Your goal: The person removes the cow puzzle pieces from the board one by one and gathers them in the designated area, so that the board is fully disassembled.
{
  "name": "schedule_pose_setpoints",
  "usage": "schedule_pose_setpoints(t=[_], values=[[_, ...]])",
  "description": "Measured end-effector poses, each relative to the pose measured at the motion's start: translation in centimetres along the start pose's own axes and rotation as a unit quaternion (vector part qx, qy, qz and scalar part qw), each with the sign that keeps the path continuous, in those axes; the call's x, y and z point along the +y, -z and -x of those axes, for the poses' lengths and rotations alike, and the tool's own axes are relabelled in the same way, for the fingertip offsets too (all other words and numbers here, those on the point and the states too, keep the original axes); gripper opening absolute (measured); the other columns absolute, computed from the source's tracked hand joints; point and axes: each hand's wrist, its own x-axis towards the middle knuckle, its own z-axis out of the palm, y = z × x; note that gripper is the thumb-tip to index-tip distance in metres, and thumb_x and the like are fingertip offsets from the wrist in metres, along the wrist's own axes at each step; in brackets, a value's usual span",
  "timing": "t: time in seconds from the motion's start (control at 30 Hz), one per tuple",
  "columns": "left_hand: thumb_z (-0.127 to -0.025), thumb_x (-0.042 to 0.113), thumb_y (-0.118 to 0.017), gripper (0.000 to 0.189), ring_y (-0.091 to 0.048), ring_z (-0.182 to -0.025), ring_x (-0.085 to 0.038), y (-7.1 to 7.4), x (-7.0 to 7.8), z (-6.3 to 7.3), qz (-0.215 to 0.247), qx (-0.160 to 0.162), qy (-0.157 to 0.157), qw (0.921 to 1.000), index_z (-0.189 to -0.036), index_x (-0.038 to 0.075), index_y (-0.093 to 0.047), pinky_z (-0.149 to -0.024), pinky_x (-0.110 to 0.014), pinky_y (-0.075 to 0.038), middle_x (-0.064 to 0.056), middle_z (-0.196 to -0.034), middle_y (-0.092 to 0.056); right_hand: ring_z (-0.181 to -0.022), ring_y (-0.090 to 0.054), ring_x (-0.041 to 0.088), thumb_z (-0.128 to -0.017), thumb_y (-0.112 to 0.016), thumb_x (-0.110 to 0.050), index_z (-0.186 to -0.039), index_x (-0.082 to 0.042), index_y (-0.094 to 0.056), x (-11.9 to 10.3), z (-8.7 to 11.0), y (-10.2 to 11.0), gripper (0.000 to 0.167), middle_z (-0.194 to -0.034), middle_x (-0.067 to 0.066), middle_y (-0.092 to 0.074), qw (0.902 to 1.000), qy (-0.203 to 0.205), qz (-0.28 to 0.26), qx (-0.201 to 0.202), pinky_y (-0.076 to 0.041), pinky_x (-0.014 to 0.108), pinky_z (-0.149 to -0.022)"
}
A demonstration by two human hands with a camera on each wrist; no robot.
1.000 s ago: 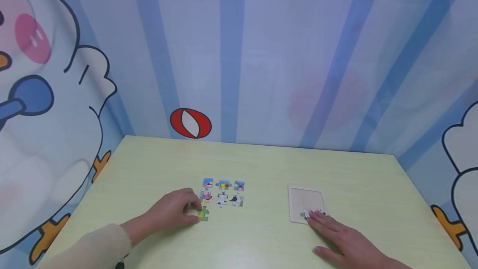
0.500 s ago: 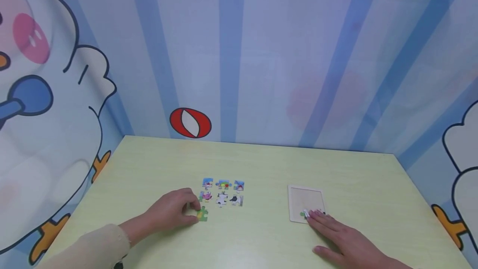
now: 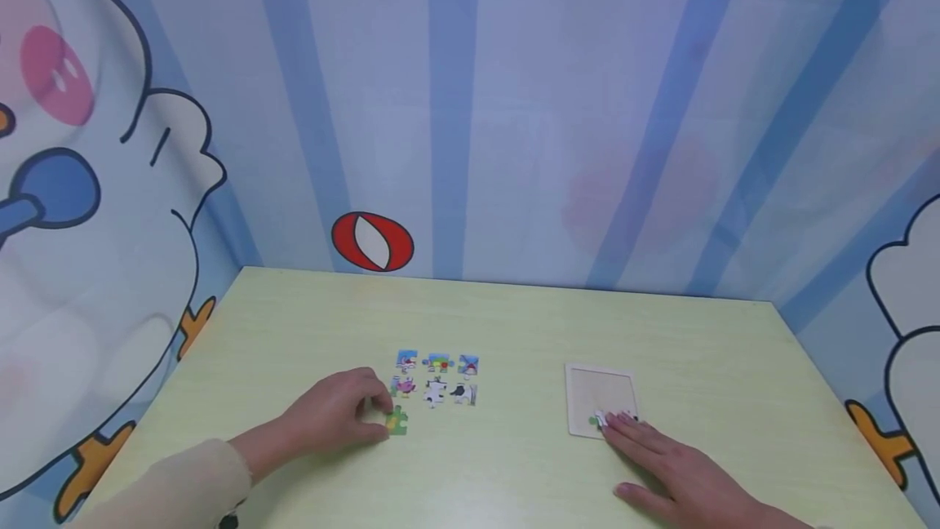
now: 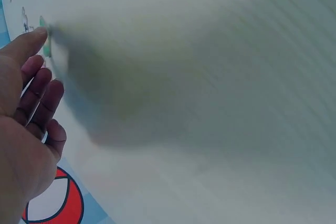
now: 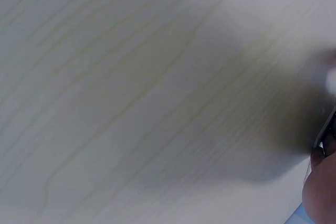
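Observation:
My left hand (image 3: 336, 411) pinches a green jigsaw piece (image 3: 397, 421) at its left edge, thumb below and index finger above, on the table. In the left wrist view the thumb of my left hand (image 4: 26, 93) lies against the green piece (image 4: 46, 48). Just beyond it lie two rows of picture pieces, among them a pink-bird piece (image 3: 403, 386), a white piece (image 3: 436, 392) and a black-and-white piece (image 3: 464, 393). To the right, my right hand (image 3: 671, 464) rests its straight fingers over the lower part of a wooden puzzle frame (image 3: 598, 390), partly covering pieces (image 3: 599, 420) inside.
The pale wooden table (image 3: 507, 464) ends at a striped blue cloth backdrop (image 3: 514, 145) behind it. Bare tabletop lies between the loose pieces and the frame. The right wrist view shows mostly tabletop (image 5: 131, 98), with fingers at its right edge.

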Motion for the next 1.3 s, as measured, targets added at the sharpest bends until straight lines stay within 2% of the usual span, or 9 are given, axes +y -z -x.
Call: schedule_pose_setpoints(t=[0.27, 0.47, 0.63, 0.77, 0.93, 1.07, 1.3], values=[[-0.084, 0.023, -0.093, 0.024, -0.055, -0.083, -0.012, 1.4, 1.5, -1.6, 0.003, 0.002, -0.021, 0.9998, -0.104, 0.023, -0.081, -0.073, -0.029, -0.049, 0.01, -0.098, -0.066, -0.151, -0.046, 0.028, -0.107, -0.05, -0.064, -0.163, -0.022, -0.047, 0.0, 0.0, 0.1, 0.07, -0.169, -0.001, -0.043, 0.9999, -0.004, -0.008, -0.008, -0.05, 0.051, -0.111], [-0.087, 0.024, -0.091, 0.022, -0.058, -0.083, -0.013, 1.9, 3.4, -3.1, -0.011, -0.003, -0.071, 0.9974, -0.105, 0.019, -0.079, -0.076, -0.03, -0.051, 0.005, -0.098, -0.066, -0.15, -0.047, 0.03, -0.107, -0.051, -0.062, -0.163, -0.021, -0.046, 0.1, -0.1, 0.2, 0.07, -0.169, 0.001, -0.043, 1.0, 0.005, -0.004, -0.006, -0.051, 0.051, -0.109], [-0.089, 0.024, -0.089, 0.023, -0.06, -0.082, -0.013, 1.6, 5.2, -4.6, -0.007, -0.02, -0.103, 0.9944, -0.109, 0.016, -0.079, -0.075, -0.03, -0.052, 0.003, -0.102, -0.067, -0.149, -0.049, 0.029, -0.107, -0.054, -0.061, -0.163, -0.021, -0.047, 0.3, -0.1, 0.0, 0.069, -0.168, 0.001, -0.044, 0.9998, 0.015, 0.007, 0.008, -0.052, 0.05, -0.107], [-0.091, 0.024, -0.088, 0.024, -0.066, -0.091, -0.019, 1.2, 6.8, -5.8, -0.001, -0.034, -0.123, 0.9918, -0.111, 0.015, -0.079, -0.081, -0.031, -0.055, 0.001, -0.105, -0.069, -0.147, -0.051, 0.028, -0.107, -0.058, -0.057, -0.161, -0.02, -0.05, 0.3, 0.1, -0.1, 0.066, -0.167, 0.001, -0.046, 0.9987, 0.031, 0.023, 0.034, -0.054, 0.049, -0.105], [-0.092, 0.025, -0.087, 0.025, -0.068, -0.093, -0.022, 0.5, 8.5, -7.1, -0.009, -0.043, -0.155, 0.9869, -0.113, 0.014, -0.079, -0.084, -0.03, -0.055, 0.0, -0.108, -0.07, -0.146, -0.052, 0.027, -0.106, -0.06, -0.054, -0.16, -0.019, -0.051, 0.2, 0.2, -0.2, 0.065, -0.166, 0.001, -0.047, 0.9974, 0.044, 0.028, 0.05, -0.055, 0.048, -0.104], [-0.092, 0.027, -0.088, 0.027, -0.067, -0.092, -0.018, 0.1, 9.6, -8.0, -0.016, -0.048, -0.175, 0.9834, -0.115, 0.015, -0.078, -0.084, -0.028, -0.054, 0.0, -0.109, -0.07, -0.147, -0.051, 0.026, -0.107, -0.059, -0.054, -0.161, -0.02, -0.05, 0.3, 0.1, -0.3, 0.065, -0.166, 0.001, -0.046, 0.9976, 0.045, 0.026, 0.046, -0.055, 0.048, -0.104], [-0.092, 0.027, -0.088, 0.028, -0.062, -0.086, -0.008, -0.4, 11.6, -9.4, -0.024, -0.058, -0.189, 0.9799, -0.115, 0.016, -0.078, -0.086, -0.027, -0.053, 0.001, -0.11, -0.072, -0.149, -0.049, 0.025, -0.107, -0.056, -0.058, -0.16, -0.02, -0.052, 0.4, 0.1, -0.4, 0.065, -0.167, -0.001, -0.045, 0.9986, 0.029, 0.021, 0.039, -0.054, 0.048, -0.106]])
